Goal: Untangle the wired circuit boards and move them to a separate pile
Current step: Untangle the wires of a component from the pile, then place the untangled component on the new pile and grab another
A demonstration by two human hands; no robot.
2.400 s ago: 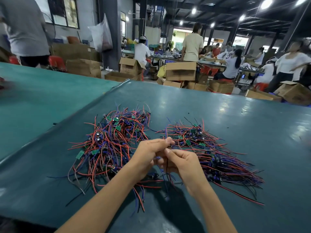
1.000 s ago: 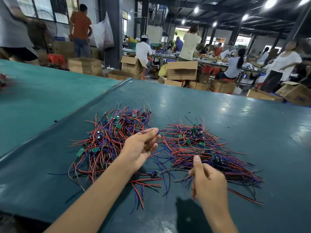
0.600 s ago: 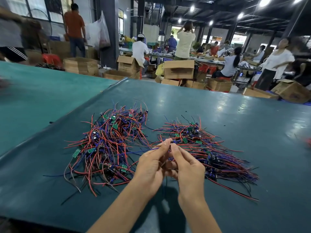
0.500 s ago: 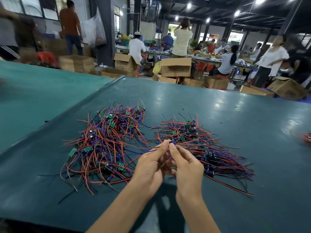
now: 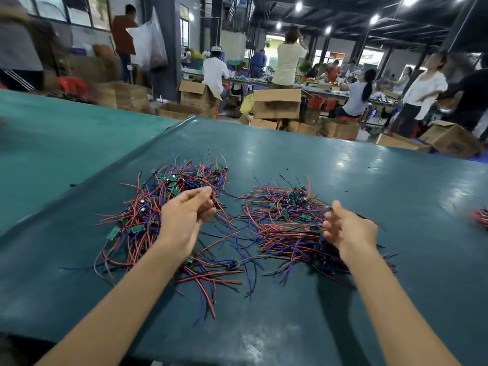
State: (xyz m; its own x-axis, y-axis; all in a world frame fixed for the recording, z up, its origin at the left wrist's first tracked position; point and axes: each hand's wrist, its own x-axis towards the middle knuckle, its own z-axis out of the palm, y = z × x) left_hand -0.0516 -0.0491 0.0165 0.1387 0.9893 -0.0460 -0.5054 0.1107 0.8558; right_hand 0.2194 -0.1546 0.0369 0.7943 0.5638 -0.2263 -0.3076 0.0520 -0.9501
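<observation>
STEP: sorting | I hover left hand (image 5: 184,220), fingers loosely curled, apparently empty, over tangled pile (image 5: 163,215) toward table (image 5: 343,159) left edge, ready to pick | right hand (image 5: 348,228) half open above sorted pile (image 5: 290,223); hold unclear.

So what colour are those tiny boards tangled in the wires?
Green, clearest in the head view, as on this small circuit board at the left pile's edge.
</observation>
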